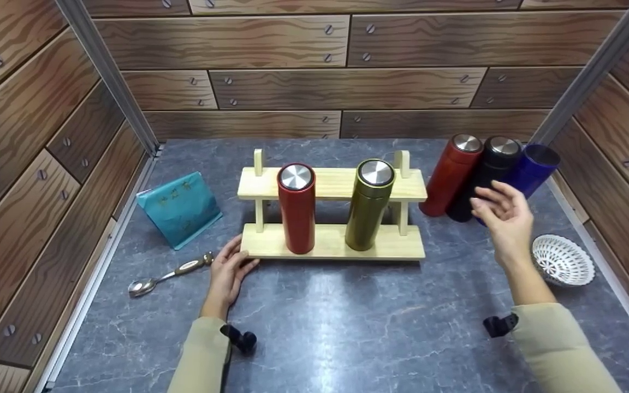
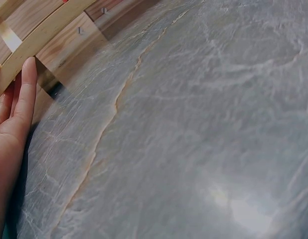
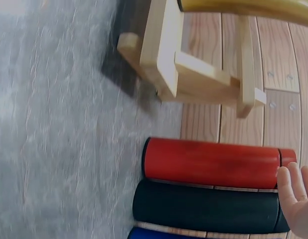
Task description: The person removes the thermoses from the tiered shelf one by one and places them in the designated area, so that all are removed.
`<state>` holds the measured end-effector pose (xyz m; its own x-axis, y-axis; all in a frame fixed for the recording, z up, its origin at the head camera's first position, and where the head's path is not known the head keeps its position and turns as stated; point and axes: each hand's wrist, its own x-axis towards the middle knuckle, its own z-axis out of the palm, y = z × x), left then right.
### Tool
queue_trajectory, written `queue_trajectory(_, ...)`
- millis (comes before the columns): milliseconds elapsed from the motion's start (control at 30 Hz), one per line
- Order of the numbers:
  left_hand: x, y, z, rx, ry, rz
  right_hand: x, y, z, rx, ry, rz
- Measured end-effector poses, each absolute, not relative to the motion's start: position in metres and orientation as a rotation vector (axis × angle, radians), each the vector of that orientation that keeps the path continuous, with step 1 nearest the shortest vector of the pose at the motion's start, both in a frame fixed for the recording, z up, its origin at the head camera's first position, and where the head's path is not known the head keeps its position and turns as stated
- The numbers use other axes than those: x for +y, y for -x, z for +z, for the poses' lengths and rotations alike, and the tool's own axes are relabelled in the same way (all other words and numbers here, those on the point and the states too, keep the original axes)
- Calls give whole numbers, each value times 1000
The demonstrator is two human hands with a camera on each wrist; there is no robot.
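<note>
Rack (image 1: 330,243) bears red flask (image 1: 298,221), olive flask (image 1: 366,218) | rightward: three flasks (image 1: 476,174) (red, black, blue), basket (image 1: 563,262) | leftward: pouch (image 1: 179,210), spoon (image 1: 179,271) | left hand (image 1: 227,278) pinches rack's left end | right hand (image 1: 504,218) free, fingers loosely bent, right of rack

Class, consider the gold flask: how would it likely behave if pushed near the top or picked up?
The gold flask would probably tip, being tall and narrow as it stands on the rack. If it fell on its side, its round body would likely make it roll. Its glossy surface suggests a slightly slippery grip.
</note>
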<state>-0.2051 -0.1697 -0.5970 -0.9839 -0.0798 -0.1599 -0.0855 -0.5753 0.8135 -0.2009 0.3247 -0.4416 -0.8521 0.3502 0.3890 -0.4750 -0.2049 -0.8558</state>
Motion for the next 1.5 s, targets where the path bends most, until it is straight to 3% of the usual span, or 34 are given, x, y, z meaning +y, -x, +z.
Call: queue_trajectory(1500,-169,205,-598,1437,265,2787,222,198,-450,-1845,-417,2076)
